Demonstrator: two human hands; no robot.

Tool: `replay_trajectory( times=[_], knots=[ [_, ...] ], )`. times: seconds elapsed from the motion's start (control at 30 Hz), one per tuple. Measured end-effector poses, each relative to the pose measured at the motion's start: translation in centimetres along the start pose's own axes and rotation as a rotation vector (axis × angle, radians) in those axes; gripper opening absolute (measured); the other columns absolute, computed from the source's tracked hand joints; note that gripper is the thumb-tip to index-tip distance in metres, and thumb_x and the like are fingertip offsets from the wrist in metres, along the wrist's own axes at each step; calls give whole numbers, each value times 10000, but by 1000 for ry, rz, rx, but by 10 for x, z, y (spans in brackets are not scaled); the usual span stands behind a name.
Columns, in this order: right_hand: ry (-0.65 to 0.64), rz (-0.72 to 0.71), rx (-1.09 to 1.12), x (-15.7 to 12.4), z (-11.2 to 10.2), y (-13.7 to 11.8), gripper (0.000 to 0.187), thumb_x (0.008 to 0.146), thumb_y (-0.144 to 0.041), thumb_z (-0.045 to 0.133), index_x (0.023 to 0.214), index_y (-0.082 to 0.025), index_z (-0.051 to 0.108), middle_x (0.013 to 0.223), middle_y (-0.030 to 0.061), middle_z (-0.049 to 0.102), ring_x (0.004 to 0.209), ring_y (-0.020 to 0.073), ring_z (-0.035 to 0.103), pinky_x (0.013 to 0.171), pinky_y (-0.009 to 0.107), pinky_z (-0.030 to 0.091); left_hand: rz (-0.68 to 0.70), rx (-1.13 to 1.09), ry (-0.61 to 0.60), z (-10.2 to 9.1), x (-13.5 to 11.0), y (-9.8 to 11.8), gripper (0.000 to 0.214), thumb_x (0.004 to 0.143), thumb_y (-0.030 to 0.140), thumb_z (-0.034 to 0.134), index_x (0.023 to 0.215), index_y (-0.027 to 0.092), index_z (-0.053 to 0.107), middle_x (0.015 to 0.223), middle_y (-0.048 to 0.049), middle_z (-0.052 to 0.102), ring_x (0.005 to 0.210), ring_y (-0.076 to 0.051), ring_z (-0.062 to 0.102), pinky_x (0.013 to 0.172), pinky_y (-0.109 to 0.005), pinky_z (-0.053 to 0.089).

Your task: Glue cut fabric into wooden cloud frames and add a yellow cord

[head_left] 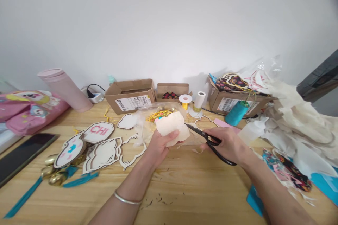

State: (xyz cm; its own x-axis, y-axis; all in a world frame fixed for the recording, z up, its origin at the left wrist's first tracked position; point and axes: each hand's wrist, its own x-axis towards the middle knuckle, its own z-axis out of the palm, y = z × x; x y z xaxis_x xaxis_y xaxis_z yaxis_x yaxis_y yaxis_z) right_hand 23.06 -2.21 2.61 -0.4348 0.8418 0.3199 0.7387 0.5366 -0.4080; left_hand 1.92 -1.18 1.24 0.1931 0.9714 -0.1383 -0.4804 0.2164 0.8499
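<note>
The left hand (161,144) has its fingers (174,134) curled shut around the lower edge of a cream piece (173,126), held up just above the tabletop (185,186), thumb under and scalloped top edge free. The right hand (227,145) is closed on the handles of black scissors (211,142), fingers through the loops. The blades lie close together and point left, their tip at the cream piece's right edge.

Right behind the cream piece sits a clear plastic bag (148,123) with yellow cord inside. To the left, flat wooden cloud cutouts (104,153) and a plaque lettered CHI (99,130) overlap each other, with gold bells (51,172) and teal tassels (23,197) trailing toward the near edge. A dark phone (23,153) lies at the left edge.

To the right, crumpled white paper (298,126) heaps up close to the right forearm, with patterned scraps (290,172) below it. Along the wall stand cardboard boxes (129,95), a white roll (199,100) and a teal spool (236,112).

The open room is the bare wood between and before the forearms, marked only by tiny dark snippets (158,198).
</note>
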Motion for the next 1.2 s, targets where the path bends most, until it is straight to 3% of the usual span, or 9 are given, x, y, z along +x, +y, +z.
replay_trajectory(
  times=[0.17, 0.53, 1.2],
  knots=[
    [-70, 97, 98, -1, -3, -1, 310, 717, -482, 602, 684, -178, 555, 535, -39, 437, 491, 98, 365, 439, 216, 269, -18, -26, 36, 2, -2, 4, 405, 592, 195, 748, 983, 193, 641, 942, -48, 684, 788, -173, 630, 622, -258, 540],
    [-8, 7, 77, 1, 1, 3, 335, 757, -415, 580, 554, -185, 444, 490, -63, 339, 461, 80, 307, 435, 215, 248, 43, 31, -16, -3, 1, -4, 366, 600, 217, 743, 952, 157, 660, 893, -67, 692, 791, -189, 632, 663, -271, 530],
    [15, -31, 2, 0, -2, 0, 370, 788, -457, 515, 540, -184, 493, 438, -39, 419, 416, 82, 339, 418, 211, 259, 31, 47, -20, -1, 0, -3, 389, 600, 225, 744, 973, 170, 652, 935, -74, 688, 808, -199, 634, 654, -277, 535]
  ],
)
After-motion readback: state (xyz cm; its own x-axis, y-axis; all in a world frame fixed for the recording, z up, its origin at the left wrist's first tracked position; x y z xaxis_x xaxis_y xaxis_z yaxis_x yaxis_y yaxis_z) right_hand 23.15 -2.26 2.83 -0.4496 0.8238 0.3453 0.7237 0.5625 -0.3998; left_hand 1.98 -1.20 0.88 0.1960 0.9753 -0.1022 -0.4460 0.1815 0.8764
